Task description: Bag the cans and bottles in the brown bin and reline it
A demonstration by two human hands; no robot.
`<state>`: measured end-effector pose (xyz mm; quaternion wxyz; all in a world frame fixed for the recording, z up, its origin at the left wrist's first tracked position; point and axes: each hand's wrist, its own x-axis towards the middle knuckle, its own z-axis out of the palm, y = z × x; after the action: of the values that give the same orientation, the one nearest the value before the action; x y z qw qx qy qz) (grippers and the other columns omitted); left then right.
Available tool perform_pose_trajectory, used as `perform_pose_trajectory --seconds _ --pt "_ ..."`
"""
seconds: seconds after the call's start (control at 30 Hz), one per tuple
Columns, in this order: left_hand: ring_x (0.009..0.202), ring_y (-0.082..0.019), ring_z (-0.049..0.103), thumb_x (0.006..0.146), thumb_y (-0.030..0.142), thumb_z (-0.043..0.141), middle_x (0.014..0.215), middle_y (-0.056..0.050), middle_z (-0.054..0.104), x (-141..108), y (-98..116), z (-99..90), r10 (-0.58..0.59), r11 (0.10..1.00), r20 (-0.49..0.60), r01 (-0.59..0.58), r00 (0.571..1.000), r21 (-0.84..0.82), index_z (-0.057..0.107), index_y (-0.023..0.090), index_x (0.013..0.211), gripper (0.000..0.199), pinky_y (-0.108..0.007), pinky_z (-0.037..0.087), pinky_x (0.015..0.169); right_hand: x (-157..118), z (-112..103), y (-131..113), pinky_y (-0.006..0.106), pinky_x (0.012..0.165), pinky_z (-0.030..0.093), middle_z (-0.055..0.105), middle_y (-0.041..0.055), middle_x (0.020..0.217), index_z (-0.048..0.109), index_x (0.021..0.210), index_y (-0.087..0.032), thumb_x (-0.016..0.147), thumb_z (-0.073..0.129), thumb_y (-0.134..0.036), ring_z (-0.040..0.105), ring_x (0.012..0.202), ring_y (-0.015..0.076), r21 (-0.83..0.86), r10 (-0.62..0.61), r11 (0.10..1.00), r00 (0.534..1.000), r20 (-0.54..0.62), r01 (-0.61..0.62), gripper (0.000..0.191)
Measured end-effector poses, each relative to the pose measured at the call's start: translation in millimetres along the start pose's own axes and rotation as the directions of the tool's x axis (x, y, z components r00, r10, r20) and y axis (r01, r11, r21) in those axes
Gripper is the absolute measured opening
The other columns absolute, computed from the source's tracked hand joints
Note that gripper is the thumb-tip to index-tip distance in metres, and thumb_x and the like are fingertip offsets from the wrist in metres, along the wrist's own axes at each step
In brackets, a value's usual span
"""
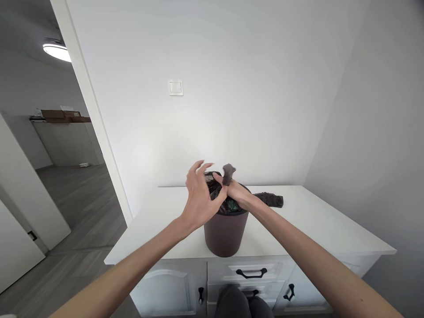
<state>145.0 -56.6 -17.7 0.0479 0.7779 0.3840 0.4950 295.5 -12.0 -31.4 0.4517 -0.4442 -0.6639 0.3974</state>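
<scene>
A dark brown trash can [225, 236] stands upright near the front of the white cabinet top, with a black trash bag [231, 205] inside. My right hand [236, 193] is closed around the gathered neck of the bag at the can's mouth. A short twisted end of the bag sticks up above those fingers. On the can's left side my left hand [199, 194] is open, its fingers raised and apart. The left thumb reaches across to the right hand's fingers; whether it touches the bag there I cannot tell. Part of the can's rim is hidden behind both hands.
A rolled black plastic bag [272, 199] lies on the white cabinet [298, 229], right of the can and near the wall. A light switch [176, 88] is on the wall above. At left, a doorway opens onto another room with cardboard boxes [62, 115].
</scene>
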Motion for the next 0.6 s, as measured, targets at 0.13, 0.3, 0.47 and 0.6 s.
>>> perform_pose_trajectory --seconds 0.13,0.3,0.47,0.6 --pt "0.148 -0.038 0.037 0.072 0.043 0.083 0.153 -0.022 0.041 -1 -16 8.7 -0.333 0.928 0.132 0.350 0.934 -0.130 0.024 0.021 0.152 0.102 -0.056 0.031 0.121 4 -13 0 0.044 0.094 0.055 0.076 0.0122 0.109 0.072 0.115 -0.021 0.094 0.043 -0.072 0.067 0.108 0.0310 0.093 0.131 0.988 0.989 -0.065 -0.124 0.062" --pt "0.135 -0.034 0.055 0.065 0.046 0.090 0.141 -0.021 0.059 18 -28 20.2 -0.470 0.783 0.341 0.563 0.814 -0.264 0.019 0.018 0.153 0.117 -0.049 0.044 0.112 1 -22 -19 0.047 0.106 0.050 0.072 0.0158 0.128 0.069 0.129 -0.016 0.094 0.040 -0.076 0.063 0.124 0.0326 0.089 0.196 0.979 0.972 -0.127 -0.186 0.075" --pt "0.127 -0.031 0.062 0.072 0.030 0.080 0.136 -0.015 0.065 23 -29 29.8 -0.358 0.821 0.333 0.464 0.872 -0.333 0.043 0.019 0.142 0.080 -0.044 0.051 0.104 -7 -38 -26 0.044 0.096 0.056 0.079 0.0107 0.105 0.077 0.110 -0.021 0.095 0.048 -0.072 0.070 0.104 0.0306 0.114 0.194 0.977 0.975 -0.109 -0.182 0.061" --pt "0.113 -0.031 0.068 0.079 0.026 0.067 0.114 -0.009 0.075 23 -24 32.4 -0.183 0.882 0.351 0.311 0.918 -0.354 0.068 0.021 0.112 0.034 -0.043 0.054 0.099 -11 -60 -24 0.042 0.092 0.055 0.078 0.0096 0.088 0.077 0.081 -0.022 0.090 0.052 -0.079 0.070 0.093 0.0293 0.010 0.162 0.987 0.987 0.019 -0.162 0.063"
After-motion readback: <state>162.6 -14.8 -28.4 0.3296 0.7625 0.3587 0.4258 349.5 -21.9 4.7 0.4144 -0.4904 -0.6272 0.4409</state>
